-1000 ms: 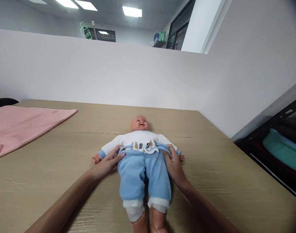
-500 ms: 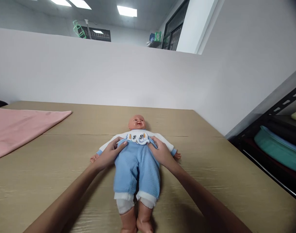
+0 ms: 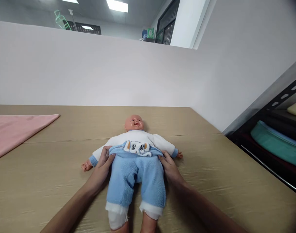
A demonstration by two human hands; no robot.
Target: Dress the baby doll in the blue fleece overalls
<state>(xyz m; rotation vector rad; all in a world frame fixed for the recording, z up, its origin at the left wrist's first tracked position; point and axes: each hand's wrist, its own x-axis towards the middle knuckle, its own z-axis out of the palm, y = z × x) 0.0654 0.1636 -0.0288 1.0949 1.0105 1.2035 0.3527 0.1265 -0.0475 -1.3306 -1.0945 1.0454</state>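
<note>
A baby doll (image 3: 134,123) lies face up on the wooden table (image 3: 223,181), head away from me. It wears a white top (image 3: 138,137) with blue cuffs and light blue fleece trousers (image 3: 135,181) with a bib bearing an elephant patch (image 3: 135,147). My left hand (image 3: 101,168) grips the trousers' waist at the doll's left-hand side in view, fingers curled round the fabric edge. My right hand (image 3: 169,166) holds the waist on the other side in the same way. The doll's bare legs stick out at the bottom edge.
A pink cloth (image 3: 14,129) lies on the table at the far left. A white partition wall (image 3: 89,71) stands behind the table. A dark metal shelf rack (image 3: 279,129) at the right holds a teal tub (image 3: 276,142).
Both hands slid from the bib's top near the chest down and outward to the doll's waist sides. The bib now lies flat on the chest. The view shifted slightly left.
</note>
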